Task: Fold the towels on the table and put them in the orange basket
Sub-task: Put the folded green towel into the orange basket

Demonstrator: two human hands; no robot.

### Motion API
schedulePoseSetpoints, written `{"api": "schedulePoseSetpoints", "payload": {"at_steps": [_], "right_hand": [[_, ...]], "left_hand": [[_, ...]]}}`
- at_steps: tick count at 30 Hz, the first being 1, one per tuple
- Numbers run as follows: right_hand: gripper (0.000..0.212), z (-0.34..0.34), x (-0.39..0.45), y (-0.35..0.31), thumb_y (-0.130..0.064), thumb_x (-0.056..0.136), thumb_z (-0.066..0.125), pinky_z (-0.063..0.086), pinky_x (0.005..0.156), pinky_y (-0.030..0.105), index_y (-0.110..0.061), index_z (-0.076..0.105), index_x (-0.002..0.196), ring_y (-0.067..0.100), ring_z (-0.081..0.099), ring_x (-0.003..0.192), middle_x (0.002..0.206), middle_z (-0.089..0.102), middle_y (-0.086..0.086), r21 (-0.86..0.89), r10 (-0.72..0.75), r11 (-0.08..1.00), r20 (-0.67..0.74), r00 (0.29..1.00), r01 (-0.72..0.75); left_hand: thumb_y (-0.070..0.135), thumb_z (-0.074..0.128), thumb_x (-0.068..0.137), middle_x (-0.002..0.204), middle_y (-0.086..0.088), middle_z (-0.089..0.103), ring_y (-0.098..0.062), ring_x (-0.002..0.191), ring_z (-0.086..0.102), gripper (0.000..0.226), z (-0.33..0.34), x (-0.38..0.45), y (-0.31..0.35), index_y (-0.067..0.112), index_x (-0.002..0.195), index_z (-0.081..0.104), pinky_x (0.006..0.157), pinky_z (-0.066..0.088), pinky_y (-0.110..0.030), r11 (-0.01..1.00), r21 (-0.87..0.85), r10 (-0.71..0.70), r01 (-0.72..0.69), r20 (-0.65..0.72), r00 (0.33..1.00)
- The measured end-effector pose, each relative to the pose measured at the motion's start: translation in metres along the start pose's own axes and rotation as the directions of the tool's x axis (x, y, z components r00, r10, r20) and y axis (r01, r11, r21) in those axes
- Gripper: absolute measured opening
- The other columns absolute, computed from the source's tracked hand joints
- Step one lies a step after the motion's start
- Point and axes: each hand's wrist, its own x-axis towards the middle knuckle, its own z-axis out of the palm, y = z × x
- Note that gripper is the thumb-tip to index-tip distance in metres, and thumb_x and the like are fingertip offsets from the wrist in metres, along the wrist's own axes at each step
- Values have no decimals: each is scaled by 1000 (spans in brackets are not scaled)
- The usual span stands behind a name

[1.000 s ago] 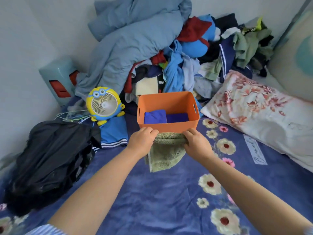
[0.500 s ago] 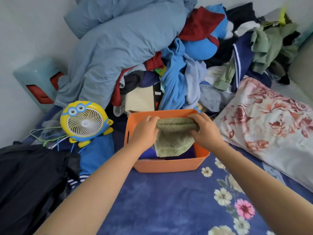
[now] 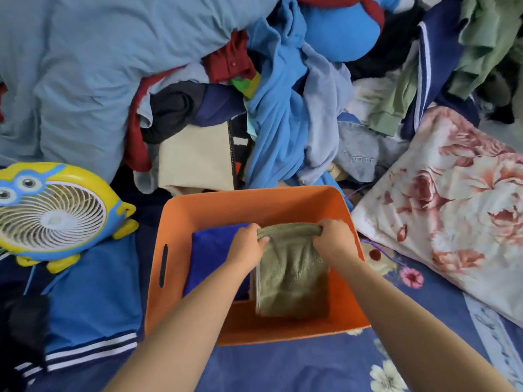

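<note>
An orange basket [image 3: 254, 205] stands on the blue flowered bedspread in front of me. A folded olive-green towel [image 3: 291, 275] hangs down inside its right half. My left hand [image 3: 247, 246] grips the towel's top fold at its left end and my right hand [image 3: 334, 240] grips the right end, both inside the basket. A folded dark blue towel [image 3: 210, 256] lies in the basket's left half, partly hidden by my left forearm.
A yellow and blue cartoon fan [image 3: 53, 213] stands left of the basket. A big heap of clothes and a grey-blue duvet [image 3: 99, 80] rises behind it. A flowered pillow [image 3: 452, 207] lies to the right, and a blue striped garment [image 3: 90, 301] to the left.
Both hands have carried the green towel from in front of the basket over its rim and down into its right half. The view has moved closer to the basket.
</note>
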Motion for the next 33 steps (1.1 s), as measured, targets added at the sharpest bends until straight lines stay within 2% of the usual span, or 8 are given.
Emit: {"api": "schedulePoseSetpoints", "payload": {"at_steps": [7, 12, 18, 20, 23, 25, 28, 33], "right_hand": [[25, 46, 67, 2, -2, 84, 49, 47, 82, 34, 0, 62, 105, 33, 59, 103, 110, 62, 17, -160, 102, 983, 71, 992, -90], [32, 76, 100, 6, 1, 88, 42, 45, 91, 39, 2, 55, 117, 34, 53, 114, 123, 56, 18, -43, 249, 968, 21, 968, -248], [28, 111, 106, 18, -22, 96, 29, 28, 102, 43, -4, 47, 110, 36, 45, 116, 122, 49, 25, 237, 241, 951, -162, 957, -199], [27, 118, 98, 21, -26, 96, 28, 26, 102, 43, -8, 45, 108, 34, 45, 114, 120, 50, 24, 163, 166, 978, -230, 959, -131], [33, 121, 81, 28, -16, 97, 23, 26, 102, 43, -6, 38, 125, 32, 32, 126, 137, 34, 21, -112, -58, 993, -110, 992, 46], [35, 124, 70, 31, -10, 95, 24, 30, 100, 44, -6, 35, 129, 34, 25, 131, 144, 23, 20, -204, -81, 977, -55, 995, 68], [41, 126, 49, 27, -8, 95, 26, 40, 95, 44, -10, 28, 135, 39, 36, 123, 142, 22, 24, -318, 119, 943, 44, 992, -99], [51, 129, 33, 26, -12, 97, 23, 34, 102, 48, -27, 13, 144, 43, 32, 127, 143, 18, 29, -279, 298, 931, 204, 933, -236]], "left_hand": [[27, 46, 94, 121, -15, 56, -31, 111, 53, 31, 40, 77, -8, 5, 115, 52, 85, 43, -36, 989, 94, -116, 111, 48, 992], [18, 42, 96, 120, -14, 56, -30, 109, 55, 27, 60, 109, -16, 3, 115, 53, 79, 42, -32, 975, 133, -186, 179, 40, 982], [27, 47, 93, 120, -15, 51, -31, 106, 56, 34, 83, 98, -25, 4, 118, 42, 80, 46, -36, 981, -143, -156, 127, -214, 964], [28, 51, 91, 128, -14, 44, -29, 112, 51, 42, 87, 87, -30, 4, 123, 39, 85, 46, -34, 981, -178, -126, 76, -289, 949], [32, 54, 87, 137, -13, 32, -27, 123, 38, 55, 87, 71, -42, 6, 132, 35, 97, 39, -32, 981, 192, 87, -30, -298, 951], [37, 52, 87, 128, -11, 38, -24, 114, 44, 54, 87, 60, -45, 8, 129, 34, 85, 44, -30, 911, 407, 151, -66, -181, 972], [29, 51, 90, 120, -13, 48, -25, 102, 56, 53, 88, 46, -43, 5, 132, 29, 65, 41, -30, 837, 547, -6, -8, 24, 1000], [-4, 33, 92, 125, -20, 51, -30, 107, 58, 51, 97, 34, -39, -3, 140, 17, 70, 45, -33, 792, 610, -93, -28, 166, 982]]}}
